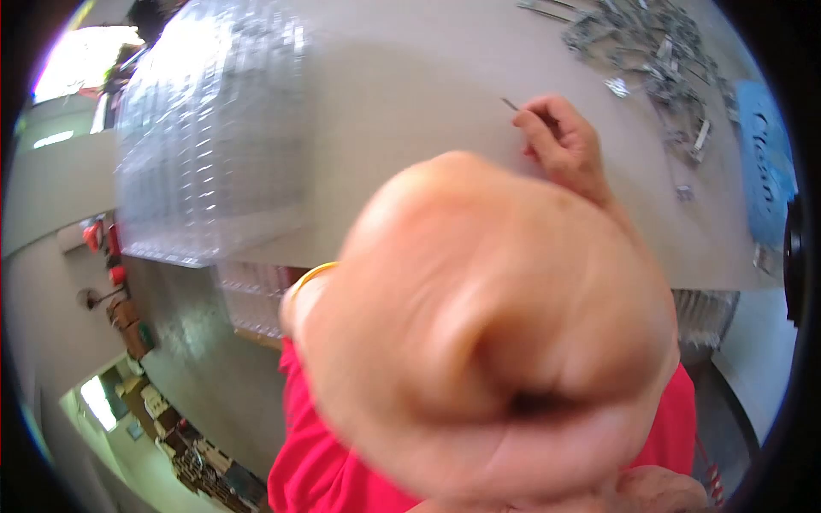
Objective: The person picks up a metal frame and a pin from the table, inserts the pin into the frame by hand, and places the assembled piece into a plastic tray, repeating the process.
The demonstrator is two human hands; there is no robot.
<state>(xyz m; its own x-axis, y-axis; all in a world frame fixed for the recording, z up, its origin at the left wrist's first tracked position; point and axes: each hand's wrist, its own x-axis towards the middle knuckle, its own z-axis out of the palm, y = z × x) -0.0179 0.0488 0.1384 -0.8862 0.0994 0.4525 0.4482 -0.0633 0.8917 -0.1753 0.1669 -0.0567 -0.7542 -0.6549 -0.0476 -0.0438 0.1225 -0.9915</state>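
Note:
My left hand (pixel 496 316) is very close to the camera, large and blurred, covering the middle of the view. Its fingers cannot be made out, and whether it holds anything is hidden. A yellow bangle (pixel 316 275) shows at its left side. Beyond it, over the table (pixel 410 94), my right hand (pixel 564 145) is closed in a pinch. A thin, dark metal piece (pixel 510 103) sticks out from its thumb and fingertips. Up and to the right of that hand lies a loose heap of small metal parts (pixel 658 60), with a few pieces scattered beside it.
Clear plastic trays (pixel 214 137) are stacked at the table's left. A blue bag (pixel 765 162) marked "Clean" lies at the right edge. More trays (pixel 705 316) show below the right table edge. Cartons and goods (pixel 197 453) stand across the floor (pixel 205 342) at lower left.

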